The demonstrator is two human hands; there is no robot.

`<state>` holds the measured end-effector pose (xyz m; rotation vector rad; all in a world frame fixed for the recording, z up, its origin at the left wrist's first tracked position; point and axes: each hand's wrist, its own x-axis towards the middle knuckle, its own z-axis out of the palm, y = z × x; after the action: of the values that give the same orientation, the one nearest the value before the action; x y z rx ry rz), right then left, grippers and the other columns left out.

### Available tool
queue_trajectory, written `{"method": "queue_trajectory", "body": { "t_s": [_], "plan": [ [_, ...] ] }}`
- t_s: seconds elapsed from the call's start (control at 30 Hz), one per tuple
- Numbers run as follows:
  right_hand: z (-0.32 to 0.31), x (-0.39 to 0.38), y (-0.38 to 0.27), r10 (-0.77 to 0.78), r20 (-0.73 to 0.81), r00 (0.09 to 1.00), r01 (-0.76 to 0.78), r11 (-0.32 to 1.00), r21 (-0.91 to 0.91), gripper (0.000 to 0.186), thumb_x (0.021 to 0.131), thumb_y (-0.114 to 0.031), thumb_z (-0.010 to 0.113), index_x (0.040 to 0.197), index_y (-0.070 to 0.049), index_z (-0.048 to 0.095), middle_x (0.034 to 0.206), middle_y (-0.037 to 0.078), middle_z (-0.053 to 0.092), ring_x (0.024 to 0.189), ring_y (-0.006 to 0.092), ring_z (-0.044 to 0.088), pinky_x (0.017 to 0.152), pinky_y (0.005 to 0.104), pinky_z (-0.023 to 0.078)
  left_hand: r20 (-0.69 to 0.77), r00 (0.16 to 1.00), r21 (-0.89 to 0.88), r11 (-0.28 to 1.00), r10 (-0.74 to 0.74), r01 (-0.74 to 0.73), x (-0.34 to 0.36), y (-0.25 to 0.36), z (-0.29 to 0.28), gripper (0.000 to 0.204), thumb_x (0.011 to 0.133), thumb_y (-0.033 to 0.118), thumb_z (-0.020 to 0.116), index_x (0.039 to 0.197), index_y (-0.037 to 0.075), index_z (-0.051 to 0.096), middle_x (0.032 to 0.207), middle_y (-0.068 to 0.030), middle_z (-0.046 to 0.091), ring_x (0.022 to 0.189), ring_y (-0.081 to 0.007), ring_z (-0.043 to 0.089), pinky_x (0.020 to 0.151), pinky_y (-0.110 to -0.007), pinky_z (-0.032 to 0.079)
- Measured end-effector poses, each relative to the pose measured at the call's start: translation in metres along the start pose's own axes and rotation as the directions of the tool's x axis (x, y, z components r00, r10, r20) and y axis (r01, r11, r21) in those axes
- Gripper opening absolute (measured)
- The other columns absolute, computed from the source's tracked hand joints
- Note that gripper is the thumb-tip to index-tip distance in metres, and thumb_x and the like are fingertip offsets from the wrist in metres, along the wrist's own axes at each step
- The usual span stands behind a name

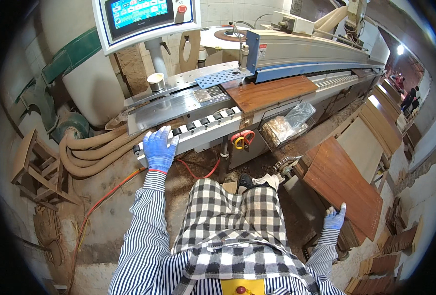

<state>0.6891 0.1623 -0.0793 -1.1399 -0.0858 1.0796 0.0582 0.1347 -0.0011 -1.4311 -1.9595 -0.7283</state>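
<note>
Head view: I've left blue-gloved hand spread on white roller rail, centre-left; right blue-gloved hand at reddish-brown wooden panel, lower right, can't tell its grip.

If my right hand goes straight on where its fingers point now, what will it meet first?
The reddish-brown wooden panel: your right hand is at its near edge. Depth is unclear, so it might slide over the top or push that edge.

Dusty floor, wooden stool at left, pale tiled wall, bright distant lamp
</note>
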Motion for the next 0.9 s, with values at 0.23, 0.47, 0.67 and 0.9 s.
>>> {"method": "queue_trajectory", "body": {
  "t_s": [0.23, 0.47, 0.67, 0.9],
  "plan": [
    [-0.008, -0.052, 0.022, 0.191, 0.245, 0.951, -0.193, 0.981, -0.019, 0.051, 0.078, -0.049, 0.074, 0.106, -0.009, 0.062, 0.096, 0.008, 0.066, 0.077, 0.0217, 0.06, 0.067, 0.0373, 0.05, 0.032, 0.999, -0.014, 1.0, 0.01, -0.009, -0.001, -0.002, -0.003, 0.044, 0.084, 0.036, 0.066, 0.12, 0.01, 0.062, 0.119, -0.0102, 0.064, 0.111, -0.0242, 0.057, 0.107, -0.044, 0.032],
    [-0.075, -0.026, 0.0, -0.034, 0.104, 0.994, 0.026, 0.997, 0.071, 0.052, 0.078, -0.041, 0.075, 0.114, -0.009, 0.056, 0.099, 0.005, 0.062, 0.079, 0.0183, 0.054, 0.071, 0.0359, 0.04, 0.072, 0.995, -0.018, 0.998, 0.062, -0.061, -0.009, -0.009, -0.008, 0.047, 0.086, 0.033, 0.064, 0.127, 0.011, 0.057, 0.13, -0.0123, 0.057, 0.12, -0.028, 0.052, 0.111, -0.046, 0.028],
    [-0.047, -0.063, 0.002, -0.037, 0.388, 0.921, 0.012, 0.998, 0.067, 0.021, 0.089, -0.023, 0.065, 0.105, -0.01, 0.06, 0.081, 0.004, 0.066, 0.059, 0.0154, 0.058, 0.058, 0.0337, 0.048, 0.163, 0.985, -0.069, 0.997, 0.057, -0.047, -0.02, -0.003, -0.027, 0.058, 0.087, 0.039, 0.063, 0.134, 0.007, 0.051, 0.134, -0.0164, 0.054, 0.126, -0.0329, 0.047, 0.114, -0.046, 0.021],
    [0.09, -0.132, 0.038, 0.171, 0.671, 0.721, -0.097, 0.984, -0.147, 0.021, 0.091, -0.022, 0.06, 0.103, -0.004, 0.058, 0.08, 0.004, 0.062, 0.067, 0.0136, 0.058, 0.063, 0.0348, 0.052, 0.203, 0.947, -0.414, 0.898, 0.249, -0.147, -0.039, 0.068, -0.101, 0.078, 0.079, 0.054, 0.068, 0.136, 0.004, 0.048, 0.141, -0.0197, 0.045, 0.134, -0.0358, 0.038, 0.114, -0.046, 0.026]
  ]
}}
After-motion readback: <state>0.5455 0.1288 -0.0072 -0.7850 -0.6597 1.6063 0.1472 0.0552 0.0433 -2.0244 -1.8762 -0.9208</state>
